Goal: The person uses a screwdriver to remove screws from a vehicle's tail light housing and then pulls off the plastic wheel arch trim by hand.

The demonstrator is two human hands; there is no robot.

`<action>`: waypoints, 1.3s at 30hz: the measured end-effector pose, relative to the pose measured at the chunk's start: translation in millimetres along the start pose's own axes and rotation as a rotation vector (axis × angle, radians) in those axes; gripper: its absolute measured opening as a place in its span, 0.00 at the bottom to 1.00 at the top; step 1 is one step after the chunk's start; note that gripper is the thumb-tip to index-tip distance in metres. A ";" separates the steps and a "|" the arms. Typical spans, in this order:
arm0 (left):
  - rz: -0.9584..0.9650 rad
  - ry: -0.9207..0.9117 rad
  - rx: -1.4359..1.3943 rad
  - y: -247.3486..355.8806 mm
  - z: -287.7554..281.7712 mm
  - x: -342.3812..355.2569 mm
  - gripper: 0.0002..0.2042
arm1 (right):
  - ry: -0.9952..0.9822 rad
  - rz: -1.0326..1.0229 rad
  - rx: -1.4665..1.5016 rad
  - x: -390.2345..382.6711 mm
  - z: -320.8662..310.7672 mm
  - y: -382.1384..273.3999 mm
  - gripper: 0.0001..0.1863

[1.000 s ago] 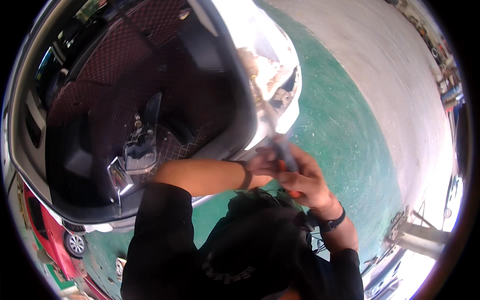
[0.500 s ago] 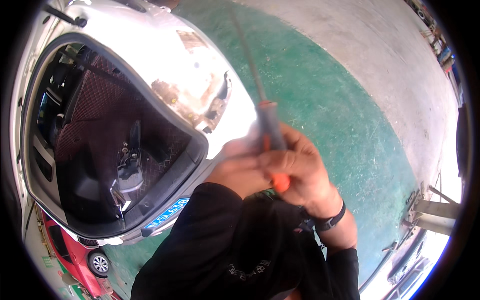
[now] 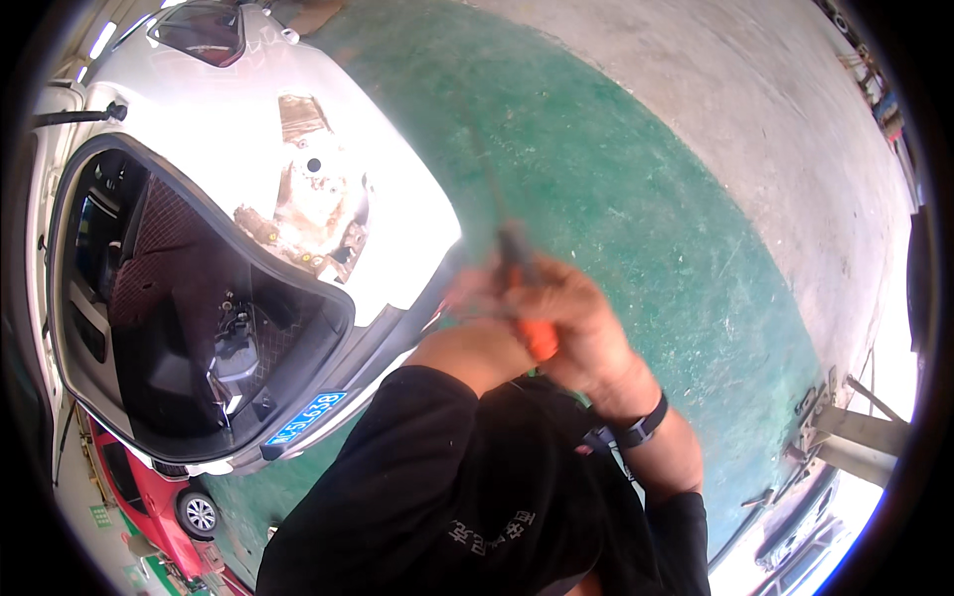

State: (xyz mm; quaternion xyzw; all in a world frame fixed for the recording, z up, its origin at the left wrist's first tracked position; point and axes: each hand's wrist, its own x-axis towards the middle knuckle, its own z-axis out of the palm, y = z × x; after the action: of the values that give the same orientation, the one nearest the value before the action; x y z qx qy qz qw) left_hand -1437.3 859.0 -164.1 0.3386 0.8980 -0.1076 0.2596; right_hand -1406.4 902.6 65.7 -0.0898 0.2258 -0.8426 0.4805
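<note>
A long screwdriver with an orange-and-black handle (image 3: 538,339) is gripped in my right hand (image 3: 581,320), its thin shaft pointing away from me and blurred. My left hand (image 3: 475,296) is just left of the handle, beside the right one. Motion smears its fingers, so I cannot tell whether it touches the screwdriver. Past my left hand stands the rear of a white car (image 3: 407,189), its tailgate up. A bare lamp recess (image 3: 318,199) with dirty metal shows at its rear corner. In the cargo area (image 3: 169,348) lies a removed tail lamp (image 3: 237,356).
A blue number plate (image 3: 306,418) is on the car's rear. A red car (image 3: 149,507) stands at the lower left. Green painted floor (image 3: 676,268) meets grey concrete (image 3: 715,109) on the right. Metal lift parts (image 3: 860,437) stand at the right edge.
The view has shifted, so the white car sits further left and more of its side shows. My hands, with the screwdriver still in the right one, have moved slightly left in the picture.
</note>
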 end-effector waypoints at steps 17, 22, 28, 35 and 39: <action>-1.281 0.950 -0.727 -186.7 47.8 -82.0 0.17 | 0.760 -0.105 -0.236 2.9 -293.3 -203.8 0.10; -1.730 1.053 -0.094 -220.7 41.5 -157.0 0.18 | 0.963 -0.204 -0.127 3.8 -352.2 -276.7 0.06; -2.003 0.593 -0.530 -210.8 32.1 -193.9 0.26 | 0.894 -0.051 -0.075 70.9 -405.4 -342.6 0.05; -2.175 0.542 -0.668 -224.5 16.1 -188.0 0.29 | 0.712 0.252 -0.254 193.3 -416.0 -389.9 0.07; -2.160 0.499 -0.693 -220.2 17.1 -190.8 0.31 | 0.490 0.381 -0.539 244.0 -406.2 -390.7 0.05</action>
State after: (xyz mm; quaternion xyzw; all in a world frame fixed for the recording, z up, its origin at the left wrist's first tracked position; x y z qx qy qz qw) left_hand -1455.4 582.7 -71.7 -0.6810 0.7271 0.0483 -0.0728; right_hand -1983.9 985.1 -126.2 0.0343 0.5591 -0.6457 0.5190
